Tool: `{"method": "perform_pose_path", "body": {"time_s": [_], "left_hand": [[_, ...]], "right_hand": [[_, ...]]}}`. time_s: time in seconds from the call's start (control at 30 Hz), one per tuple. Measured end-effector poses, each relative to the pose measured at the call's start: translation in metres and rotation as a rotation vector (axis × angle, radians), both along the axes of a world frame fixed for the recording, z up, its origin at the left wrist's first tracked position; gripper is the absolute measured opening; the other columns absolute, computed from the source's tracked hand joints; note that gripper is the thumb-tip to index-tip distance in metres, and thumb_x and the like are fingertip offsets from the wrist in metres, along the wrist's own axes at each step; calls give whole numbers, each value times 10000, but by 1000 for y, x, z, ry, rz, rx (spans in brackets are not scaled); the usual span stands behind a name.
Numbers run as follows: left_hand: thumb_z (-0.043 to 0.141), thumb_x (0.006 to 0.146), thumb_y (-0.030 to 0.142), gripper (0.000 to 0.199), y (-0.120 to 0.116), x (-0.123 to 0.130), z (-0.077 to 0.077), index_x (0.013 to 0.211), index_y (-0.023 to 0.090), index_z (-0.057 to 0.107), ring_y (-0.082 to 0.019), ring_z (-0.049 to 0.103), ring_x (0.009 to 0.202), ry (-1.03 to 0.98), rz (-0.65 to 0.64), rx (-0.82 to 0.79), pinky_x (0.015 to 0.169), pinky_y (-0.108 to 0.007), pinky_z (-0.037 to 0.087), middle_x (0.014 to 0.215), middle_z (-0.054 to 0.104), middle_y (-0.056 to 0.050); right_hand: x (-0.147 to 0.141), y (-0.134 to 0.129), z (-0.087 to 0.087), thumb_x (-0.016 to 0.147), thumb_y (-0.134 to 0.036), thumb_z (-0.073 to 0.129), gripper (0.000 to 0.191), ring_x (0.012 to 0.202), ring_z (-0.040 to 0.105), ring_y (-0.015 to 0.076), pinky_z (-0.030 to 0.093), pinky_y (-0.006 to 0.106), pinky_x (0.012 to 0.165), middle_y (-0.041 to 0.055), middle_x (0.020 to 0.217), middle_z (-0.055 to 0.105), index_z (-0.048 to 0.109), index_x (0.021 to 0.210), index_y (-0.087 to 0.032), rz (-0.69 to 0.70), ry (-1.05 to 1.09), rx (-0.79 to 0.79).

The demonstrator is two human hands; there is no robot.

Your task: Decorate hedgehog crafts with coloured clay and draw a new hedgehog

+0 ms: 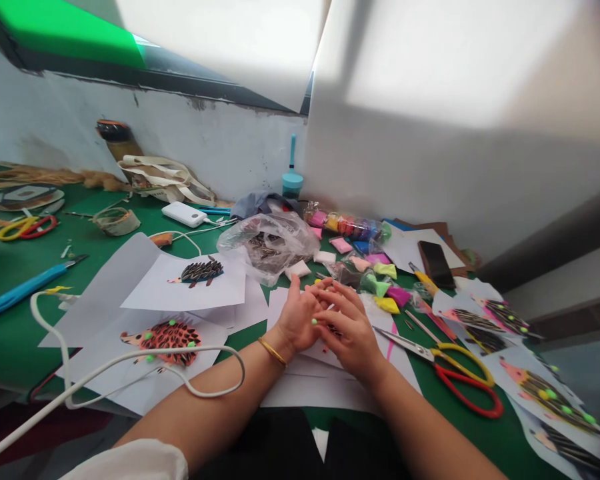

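Note:
My left hand (299,315) is turned palm up over the white sheets, its fingers stretched out. Across its palm lies my right hand (349,328), with a small light green clay ball (315,322) at its fingertips. Below both hands is a white sheet of paper (290,387); the picture on it is mostly covered by my hands. To the left, a paper hedgehog picture (173,342) has an orange body, dark seeds and green balls. Above it lies another hedgehog picture (203,270) covered in striped seeds.
Open scissors (455,373) lie right of my hands, beside several finished hedgehog pictures (545,393). Behind are a plastic bag of seeds (267,247), coloured clay packets (377,285) and a phone (436,265). A white cable (130,363) crosses over my left forearm. A blue craft knife (27,288) lies far left.

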State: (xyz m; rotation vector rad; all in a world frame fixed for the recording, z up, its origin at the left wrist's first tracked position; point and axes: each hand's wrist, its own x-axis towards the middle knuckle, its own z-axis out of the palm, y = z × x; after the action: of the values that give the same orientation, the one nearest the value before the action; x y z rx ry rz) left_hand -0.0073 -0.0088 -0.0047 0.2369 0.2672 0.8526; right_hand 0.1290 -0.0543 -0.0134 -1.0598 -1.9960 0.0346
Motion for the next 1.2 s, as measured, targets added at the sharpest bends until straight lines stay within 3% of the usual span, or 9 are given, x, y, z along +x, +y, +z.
{"method": "perform_pose_path", "body": {"time_s": [0.13, 0.23, 0.37, 0.5, 0.6, 0.9, 1.2], "left_hand": [[522, 927, 492, 398, 10, -6, 2, 1051, 140, 661, -188, 623, 874, 300, 221, 172, 859, -308, 472, 896, 644, -79], [756, 762, 323, 287, 15, -16, 2, 998, 164, 720, -212, 590, 903, 644, 301, 516, 931, -331, 417, 911, 637, -66], [933, 439, 356, 702, 13, -28, -5, 1101, 258, 721, -362, 486, 1133, 1018, 177, 1142, 1107, -474, 243, 1078, 602, -97], [925, 324, 515, 869, 9, -32, -18, 1131, 296, 685, -432, 427, 1211, 1240, 72, 1407, 1150, -570, -7, 1107, 579, -100], [895, 355, 587, 824, 8, -32, -23, 1094, 297, 674, -423, 420, 1225, 1314, 93, 1472, 1150, -565, -55, 1112, 569, -97], [923, 379, 496, 732, 6, -34, -26, 1034, 286, 672, -448, 380, 1270, 1319, 153, 1503, 1139, -570, -109, 1134, 563, -113], [901, 351, 587, 737, 8, -36, -29, 985, 289, 673, -431, 399, 1259, 1243, 191, 1435, 1158, -560, -47, 1119, 574, -104]], "right_hand": [[32, 7, 4, 882, -276, 632, 123, 1315, 468, 302, 369, 562, 1092, 69, 1253, 650, 709, 977, -263, -155, 151, 16], [64, 12, 0, 880, -316, 640, 124, 1241, 527, 299, 398, 555, 1058, 93, 1186, 670, 701, 951, -236, -269, 211, 18], [94, 13, -14, 878, -367, 637, 167, 1144, 580, 292, 417, 546, 1018, 102, 1119, 685, 700, 918, -218, -354, 220, 0], [101, 11, -22, 884, -387, 621, 191, 1108, 597, 285, 429, 536, 1000, 102, 1100, 687, 703, 910, -216, -341, 209, -34], [97, 10, -22, 888, -390, 618, 196, 1088, 601, 287, 439, 536, 980, 104, 1084, 691, 709, 904, -218, -301, 174, -58], [87, 4, -26, 896, -325, 620, 137, 1060, 600, 267, 452, 507, 965, 88, 1053, 700, 708, 940, -230, -229, 70, -96], [56, -5, -26, 885, -235, 598, 123, 961, 610, 246, 478, 435, 874, 62, 958, 687, 680, 976, -238, -79, -11, -166]]}}
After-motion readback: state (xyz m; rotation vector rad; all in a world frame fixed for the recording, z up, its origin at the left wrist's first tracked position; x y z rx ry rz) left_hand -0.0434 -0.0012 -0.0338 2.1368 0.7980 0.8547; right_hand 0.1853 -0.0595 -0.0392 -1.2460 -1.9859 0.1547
